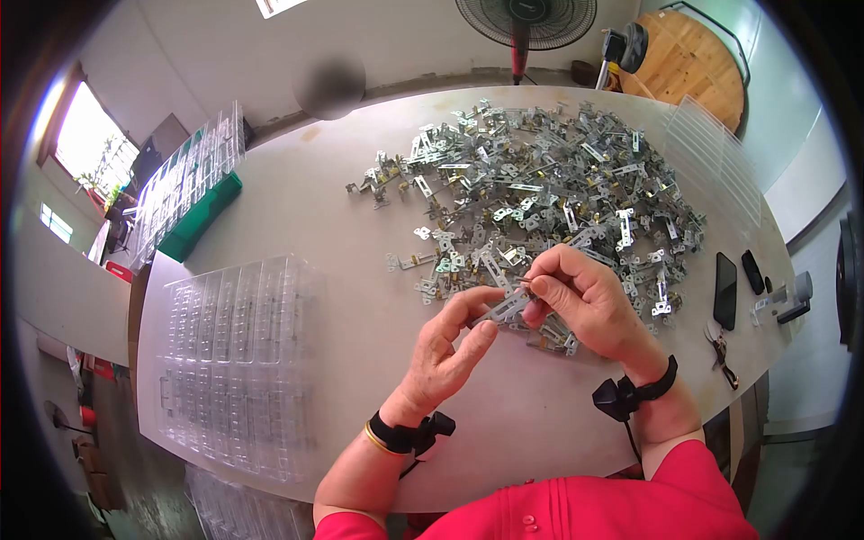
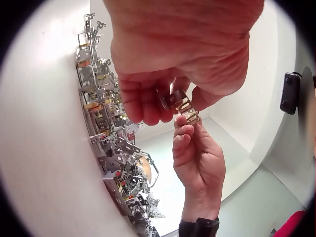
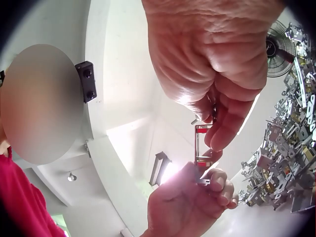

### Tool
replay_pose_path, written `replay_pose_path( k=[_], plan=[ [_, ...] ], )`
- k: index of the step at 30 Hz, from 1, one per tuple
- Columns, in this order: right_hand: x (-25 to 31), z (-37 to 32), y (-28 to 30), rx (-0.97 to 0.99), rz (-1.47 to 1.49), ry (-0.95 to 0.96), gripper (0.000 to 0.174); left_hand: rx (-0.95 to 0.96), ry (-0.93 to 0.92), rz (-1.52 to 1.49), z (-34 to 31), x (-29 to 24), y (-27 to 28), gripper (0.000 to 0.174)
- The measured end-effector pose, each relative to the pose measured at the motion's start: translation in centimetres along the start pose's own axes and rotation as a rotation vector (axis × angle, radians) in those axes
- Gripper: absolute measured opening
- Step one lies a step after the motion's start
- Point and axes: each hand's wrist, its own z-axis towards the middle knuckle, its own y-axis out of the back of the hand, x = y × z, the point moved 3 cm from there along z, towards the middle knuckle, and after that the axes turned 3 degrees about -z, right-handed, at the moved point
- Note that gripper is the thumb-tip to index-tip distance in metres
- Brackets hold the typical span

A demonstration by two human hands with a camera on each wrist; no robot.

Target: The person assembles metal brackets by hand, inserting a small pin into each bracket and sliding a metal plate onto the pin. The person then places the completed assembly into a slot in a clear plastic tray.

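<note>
A slotted metal bracket is held between the two hands, just in front of a heap of similar metal parts. The left hand pinches its lower left end between thumb and fingers. At the other end, the right hand pinches a small piece against the bracket with thumb and forefinger. In the right wrist view the bracket shows red parts near both ends, and the right fingertips partly hide its upper end. The left wrist view shows the bracket between the fingers of both hands.
Clear divided plastic trays lie at the left, and more trays stand on a green bin farther back. At the right are a phone, pliers and a small black object. A clear rack lies back right.
</note>
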Motion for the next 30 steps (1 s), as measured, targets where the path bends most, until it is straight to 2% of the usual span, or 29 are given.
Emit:
replay_pose_path(
  k=[2, 7, 9, 10, 12, 13, 15, 16, 17, 19, 21, 23, 24, 26, 30],
  plan=[
    [-0.1, 0.0, 0.1, -0.008, 0.009, -0.009, 0.008, 0.069, 0.018, 0.021, -0.1, 0.3, -0.2, 0.031],
    [-0.9, 0.3, 0.0, -0.041, 0.032, -0.013, 0.008, 0.07, -0.048, 0.107, 0.0, 0.5, -0.4, 0.03],
    [-1.7, 0.6, 0.2, -0.167, -0.138, 0.266, 0.008, 0.053, -0.055, 0.115, 0.0, 0.5, -0.6, 0.03],
    [-1.8, 0.6, 0.3, -0.168, -0.136, 0.268, 0.008, 0.027, -0.041, 0.099, 0.0, 0.4, -0.6, 0.03],
    [-1.2, 0.6, 0.9, -0.339, -0.265, 0.333, 0.007, 0.0, -0.028, 0.09, 0.2, 0.4, -0.7, 0.029],
    [-0.7, 0.6, 1.0, -0.342, -0.258, 0.333, 0.007, -0.057, -0.065, 0.121, 0.3, 0.5, -0.6, 0.028],
    [0.4, 0.2, 1.1, -0.266, -0.213, 0.1, 0.005, -0.103, -0.092, 0.158, 0.3, 0.7, -0.6, 0.028],
    [1.0, 0.2, 0.7, -0.261, -0.24, 0.079, 0.007, -0.163, -0.095, 0.179, 0.3, 0.8, -0.5, 0.028],
    [1.2, 0.0, 0.5, -0.268, -0.235, 0.08, 0.007, -0.225, -0.102, 0.201, 0.3, 0.8, -0.4, 0.028],
    [1.4, -0.2, -0.5, -0.151, -0.395, 0.101, 0.009, -0.286, -0.112, 0.217, 0.3, 0.7, -0.6, 0.028],
    [1.3, 0.0, -1.0, -0.146, -0.434, 0.159, 0.009, -0.358, -0.122, 0.24, 0.3, 0.5, -0.5, 0.028],
    [1.1, 0.1, -1.4, -0.111, -0.463, 0.16, 0.008, -0.41, -0.204, 0.381, 0.2, 0.1, -0.5, 0.03],
    [0.7, 0.3, -1.5, -0.113, -0.453, 0.159, 0.008, -0.407, -0.199, 0.389, 0.2, 0.1, -0.6, 0.03],
    [0.0, 0.4, -1.7, -0.136, -0.504, 0.273, 0.009, -0.422, -0.31, 0.479, 0.2, -0.1, -1.0, 0.033],
    [-0.3, 0.5, -1.4, -0.143, -0.487, 0.262, 0.009, -0.404, -0.335, 0.512, 0.2, -0.1, -1.4, 0.034]
  ],
)
